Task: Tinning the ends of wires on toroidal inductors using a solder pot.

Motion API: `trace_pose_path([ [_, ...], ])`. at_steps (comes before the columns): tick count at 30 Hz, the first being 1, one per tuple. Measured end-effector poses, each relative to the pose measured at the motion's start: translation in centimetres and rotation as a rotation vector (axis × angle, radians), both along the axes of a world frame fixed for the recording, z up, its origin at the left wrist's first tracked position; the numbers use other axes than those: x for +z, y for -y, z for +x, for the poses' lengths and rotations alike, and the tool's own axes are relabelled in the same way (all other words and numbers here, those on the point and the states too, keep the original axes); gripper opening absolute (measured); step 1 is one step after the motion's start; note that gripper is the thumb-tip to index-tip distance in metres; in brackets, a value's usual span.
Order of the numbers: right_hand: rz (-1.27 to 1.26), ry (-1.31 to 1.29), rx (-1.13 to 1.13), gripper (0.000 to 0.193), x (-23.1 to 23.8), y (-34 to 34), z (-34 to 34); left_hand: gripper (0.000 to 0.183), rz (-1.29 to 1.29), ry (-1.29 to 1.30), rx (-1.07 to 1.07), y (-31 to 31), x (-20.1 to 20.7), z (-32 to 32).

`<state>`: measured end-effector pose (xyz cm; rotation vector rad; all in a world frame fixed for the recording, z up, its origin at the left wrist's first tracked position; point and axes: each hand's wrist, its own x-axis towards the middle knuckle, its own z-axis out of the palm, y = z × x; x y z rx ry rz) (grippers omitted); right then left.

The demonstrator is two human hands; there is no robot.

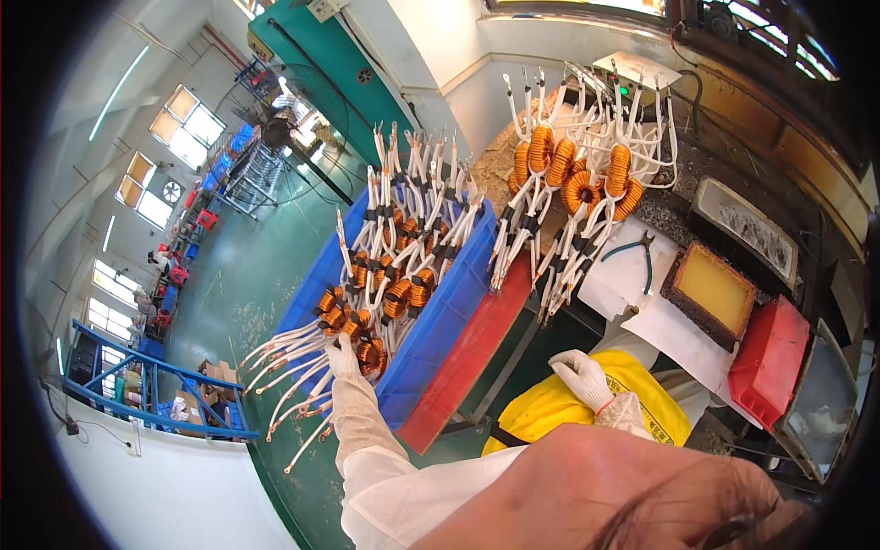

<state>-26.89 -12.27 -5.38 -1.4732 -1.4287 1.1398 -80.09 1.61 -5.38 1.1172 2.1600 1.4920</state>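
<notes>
My left hand (345, 357), in a white glove, reaches into the near end of a blue plastic bin (431, 344). Its fingers are closed at a copper-wound toroidal coil (356, 321); their tips are partly hidden. White leads (298, 403) with bare ends stick out from the coils over the bin's left side. Many more coils with white leads and black sleeves fill the bin. My right hand (583, 378), also gloved, hovers over or rests on yellow fabric (541, 403) by my lap. Its fingers are loosely bent and hold nothing.
Several coils (582, 192) stand grouped on the workbench. Pliers with dark handles (649, 261) lie on white paper (678, 321). Beside them are a tray of yellowish material (710, 291), a grey-white tray (747, 229) and a red bin (770, 357). A red board (477, 357) borders the blue bin.
</notes>
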Motion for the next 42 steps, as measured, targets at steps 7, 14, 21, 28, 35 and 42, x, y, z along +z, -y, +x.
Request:
trace_pose_path([
  [7,0.011,-0.031,-0.023,0.026,-0.1,0.2,0.1,0.043,0.115,0.080,-0.069,-1.1,-3.4,-4.3],
  [14,0.075,0.030,0.034,0.027,-0.3,0.2,0.1,0.035,-0.032,-0.314,-0.035,0.9,2.8,-3.1],
  [21,0.068,0.036,0.038,0.025,-0.1,1.1,1.0,0.036,0.204,-0.303,0.170,-1.4,13.0,0.8],
  [28,0.113,0.035,0.054,0.024,-0.4,0.6,-0.1,0.031,0.599,-0.094,0.049,1.1,25.7,8.5],
  [35,0.733,0.245,0.015,0.020,11.5,1.1,-1.6,0.032,0.591,0.235,-0.331,2.2,26.6,19.8],
  [42,0.828,0.933,-0.539,0.056,14.7,1.7,0.3,0.008,0.101,0.321,-0.989,4.5,21.3,32.3],
])
